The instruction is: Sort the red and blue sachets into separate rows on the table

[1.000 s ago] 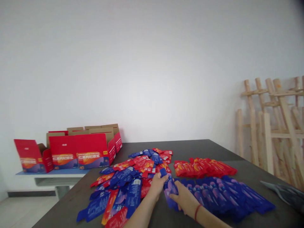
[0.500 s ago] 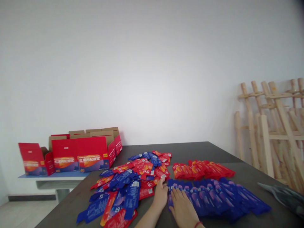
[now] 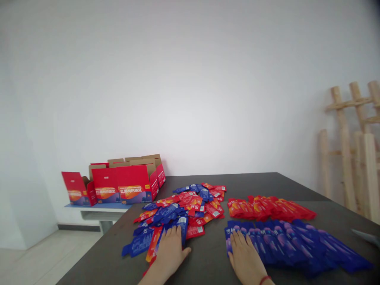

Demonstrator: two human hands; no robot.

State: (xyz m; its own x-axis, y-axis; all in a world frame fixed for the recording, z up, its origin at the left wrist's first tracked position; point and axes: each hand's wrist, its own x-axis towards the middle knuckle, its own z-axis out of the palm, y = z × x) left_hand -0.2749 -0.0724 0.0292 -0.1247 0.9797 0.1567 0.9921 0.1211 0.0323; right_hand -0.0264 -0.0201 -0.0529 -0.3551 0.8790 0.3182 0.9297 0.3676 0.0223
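My left hand (image 3: 170,251) lies over the near part of a jumbled pile, its fingers stretched out on a blue sachet (image 3: 183,226) and its thumb apart. Loose red sachets (image 3: 191,202) and blue ones are mixed in that pile, some with barcodes facing up. Flat on the left end of an overlapping row of blue sachets (image 3: 285,241) rests my right hand (image 3: 246,255), fingers extended, a red cord at the wrist. Behind that row runs a second one of overlapping red sachets (image 3: 268,208). Neither hand grips anything that I can see.
Open red cartons (image 3: 135,184) stand on a low shelf (image 3: 115,208) left of the dark table (image 3: 208,257). A pointed grey object (image 3: 365,236) lies at the table's right edge. Wooden frames (image 3: 344,158) lean against the wall at right.
My left hand has moved left, from beside the blue row onto the loose pile. My right hand stays on the row's left end. The camera has turned left.
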